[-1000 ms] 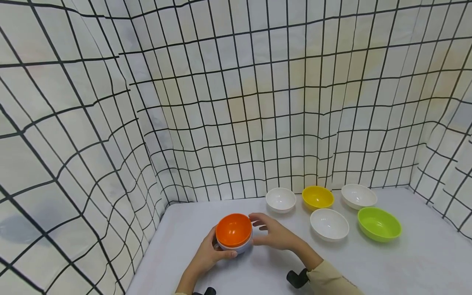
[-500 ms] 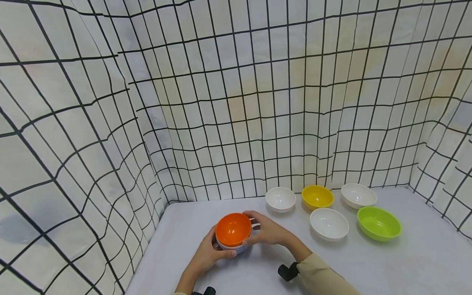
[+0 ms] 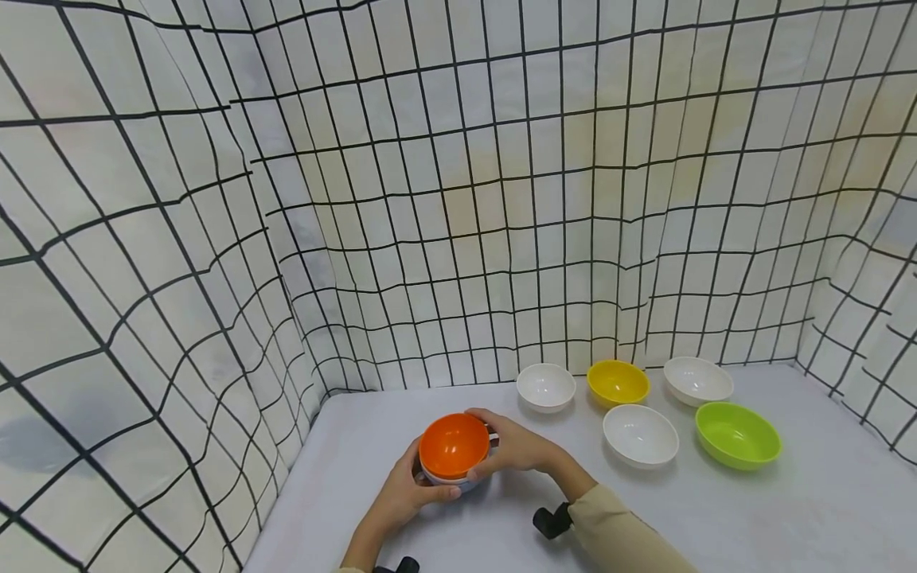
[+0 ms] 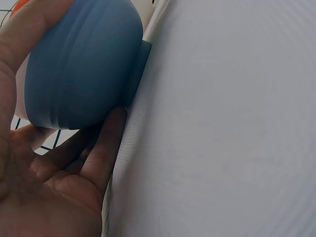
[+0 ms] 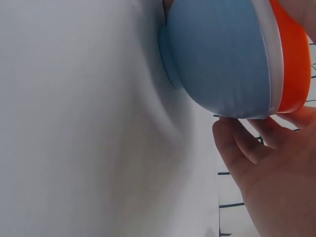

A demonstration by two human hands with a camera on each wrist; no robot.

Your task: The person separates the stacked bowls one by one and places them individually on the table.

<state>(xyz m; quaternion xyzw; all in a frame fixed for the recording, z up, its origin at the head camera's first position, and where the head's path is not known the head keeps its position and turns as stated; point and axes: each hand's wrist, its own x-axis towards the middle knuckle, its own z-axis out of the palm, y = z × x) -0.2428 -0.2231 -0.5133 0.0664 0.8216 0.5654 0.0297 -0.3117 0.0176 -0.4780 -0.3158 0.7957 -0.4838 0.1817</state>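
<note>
On the near left of the table, an orange bowl point(image 3: 453, 444) tops a nested stack. A white rim point(image 5: 273, 54) shows beneath it, above a light blue bowl point(image 4: 84, 64) at the bottom. My left hand point(image 3: 401, 495) holds the blue bowl from the left, thumb at the front and fingers curled round the far side. On the right side my right hand point(image 3: 519, 446) grips the orange bowl between thumb and fingers, some fingertips lying against the blue bowl's upper side. The foot of the blue bowl stands at the tablecloth.
Rightward stand a small white bowl point(image 3: 546, 388), a yellow bowl point(image 3: 618, 383), a back white bowl point(image 3: 697, 381), a front white bowl point(image 3: 640, 436) and a green bowl point(image 3: 738, 435). Black-gridded white curtains point(image 3: 458, 199) close the back and sides of the table point(image 3: 802, 509).
My right hand has moved left from beside the stack and closed onto the orange bowl's right side. The left hand and the bowls have stayed in place.
</note>
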